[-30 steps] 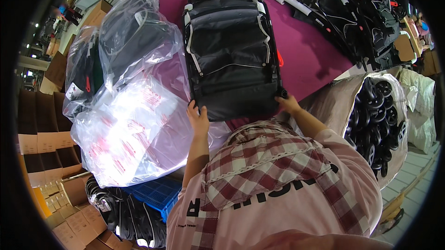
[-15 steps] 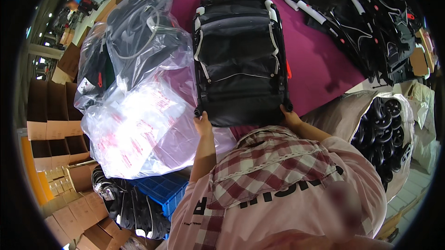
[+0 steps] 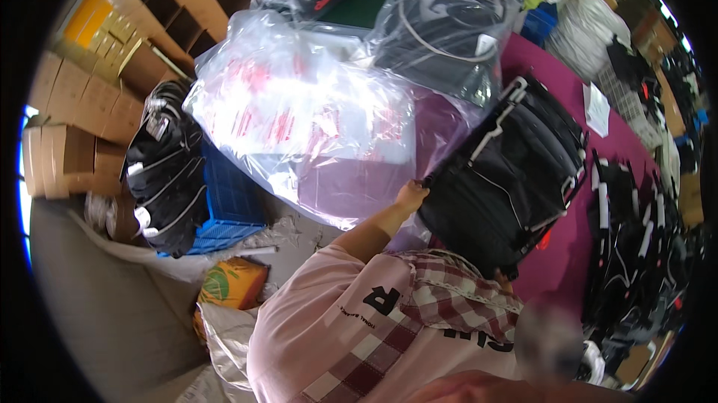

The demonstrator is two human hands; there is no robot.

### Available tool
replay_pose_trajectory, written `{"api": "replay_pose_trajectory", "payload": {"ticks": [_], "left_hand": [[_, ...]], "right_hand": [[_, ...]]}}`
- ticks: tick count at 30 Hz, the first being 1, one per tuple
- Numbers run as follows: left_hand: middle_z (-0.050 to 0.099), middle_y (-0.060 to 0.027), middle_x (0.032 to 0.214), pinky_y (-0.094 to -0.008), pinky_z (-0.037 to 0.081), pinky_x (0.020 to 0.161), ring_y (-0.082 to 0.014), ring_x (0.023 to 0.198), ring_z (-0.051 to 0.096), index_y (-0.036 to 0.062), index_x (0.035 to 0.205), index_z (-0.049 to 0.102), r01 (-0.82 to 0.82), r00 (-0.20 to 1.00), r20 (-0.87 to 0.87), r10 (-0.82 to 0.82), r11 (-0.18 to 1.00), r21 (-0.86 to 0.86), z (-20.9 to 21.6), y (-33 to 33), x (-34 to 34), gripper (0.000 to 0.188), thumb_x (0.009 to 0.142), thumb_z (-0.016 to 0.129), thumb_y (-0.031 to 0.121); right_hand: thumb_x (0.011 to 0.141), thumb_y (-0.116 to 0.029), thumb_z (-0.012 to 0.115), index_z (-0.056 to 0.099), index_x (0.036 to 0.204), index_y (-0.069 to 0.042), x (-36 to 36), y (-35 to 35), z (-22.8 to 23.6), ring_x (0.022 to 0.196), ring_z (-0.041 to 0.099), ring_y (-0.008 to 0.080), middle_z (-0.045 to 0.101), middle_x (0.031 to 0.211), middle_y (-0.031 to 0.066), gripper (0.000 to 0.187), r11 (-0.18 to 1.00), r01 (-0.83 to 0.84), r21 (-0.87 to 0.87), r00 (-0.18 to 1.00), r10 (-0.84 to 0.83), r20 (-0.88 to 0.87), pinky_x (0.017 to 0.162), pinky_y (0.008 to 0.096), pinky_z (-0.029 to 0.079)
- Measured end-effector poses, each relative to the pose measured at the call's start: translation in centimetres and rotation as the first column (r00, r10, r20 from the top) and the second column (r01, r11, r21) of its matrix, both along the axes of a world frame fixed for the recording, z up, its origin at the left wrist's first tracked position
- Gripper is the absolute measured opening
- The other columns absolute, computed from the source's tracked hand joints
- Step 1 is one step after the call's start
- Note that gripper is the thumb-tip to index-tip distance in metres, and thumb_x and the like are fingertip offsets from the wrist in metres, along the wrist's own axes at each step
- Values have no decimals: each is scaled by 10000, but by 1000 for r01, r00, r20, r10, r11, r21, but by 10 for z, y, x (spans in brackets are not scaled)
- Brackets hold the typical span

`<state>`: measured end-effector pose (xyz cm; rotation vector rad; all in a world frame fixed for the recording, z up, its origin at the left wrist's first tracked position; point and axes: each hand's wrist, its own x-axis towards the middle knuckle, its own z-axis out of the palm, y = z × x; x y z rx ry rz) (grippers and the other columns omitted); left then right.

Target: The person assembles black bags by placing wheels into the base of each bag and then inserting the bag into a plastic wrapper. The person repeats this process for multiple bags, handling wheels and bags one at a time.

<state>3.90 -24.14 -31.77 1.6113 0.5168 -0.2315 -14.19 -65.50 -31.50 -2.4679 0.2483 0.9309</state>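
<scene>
A black fabric-covered folding frame point(image 3: 508, 171), which looks like a folded stroller with pale trim, lies on the purple table point(image 3: 565, 268). My left hand point(image 3: 411, 196) is closed round its near left corner. At the near right corner is my right hand point(image 3: 505, 280), mostly hidden behind the frame and my checked apron, so its fingers barely show. Left of the frame spreads clear plastic wrapping point(image 3: 314, 119) with red print, partly over the table. A similar black frame point(image 3: 445, 25) lies inside clear plastic just beyond it.
More black frames point(image 3: 624, 231) are piled on the table's right. A blue crate point(image 3: 228, 205) and bundled black fabric pieces point(image 3: 168, 171) stand at the left, near cardboard boxes point(image 3: 82, 93). Across the table, a co-worker's gloved hand point(image 3: 533, 0) shows.
My view has swung to the left, so the table and frame appear turned and further right. Both hands remain at the frame's near corners; the right is now largely hidden.
</scene>
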Motion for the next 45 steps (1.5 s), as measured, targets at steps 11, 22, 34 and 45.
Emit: {"api": "replay_pose_trajectory", "payload": {"ticks": [11, 22, 34, 45], "left_hand": [[683, -86, 864, -288, 522, 608, -172, 723, 659, -5, 1097, 632, -222, 950, -262, 169, 956, -189, -12, 72, -154, 270, 904, 593, 179], [686, -93, 944, -264, 520, 591, -157, 722, 662, -5, 1245, 553, -603, 732, -410, 544, 798, -17, 52, 129, -302, 377, 936, 610, 204], [671, -134, 942, -325, 539, 611, -214, 723, 672, -54, 1259, 507, -630, 776, -272, 569, 728, -272, -29, 313, -291, 449, 883, 644, 149], [606, -165, 1117, -342, 486, 857, -258, 979, 604, -22, 1316, 423, -949, 286, 171, 943, 254, 187, 13, 651, -290, 554, 829, 652, 107]], "right_hand": [[958, -278, 569, 672, 968, -24, 108, 99, 107, 717, 685, 209, 710, 840, 99, 275, 860, -373, 347, 926, 325, 191, 635, 336, 531], [886, -236, 667, 689, 935, -14, 103, 257, 110, 699, 686, 244, 696, 779, 138, 228, 616, -621, 485, 781, 538, 318, 646, 355, 525], [891, -221, 655, 677, 1003, 5, 85, 455, 104, 792, 708, 276, 716, 868, 163, 253, 598, -692, 405, 721, 610, 329, 718, 355, 546], [896, -224, 653, 683, 1001, 2, 54, 603, 136, 778, 697, 248, 711, 858, 151, 251, 721, -630, 289, 776, 568, 274, 698, 347, 535]]}}
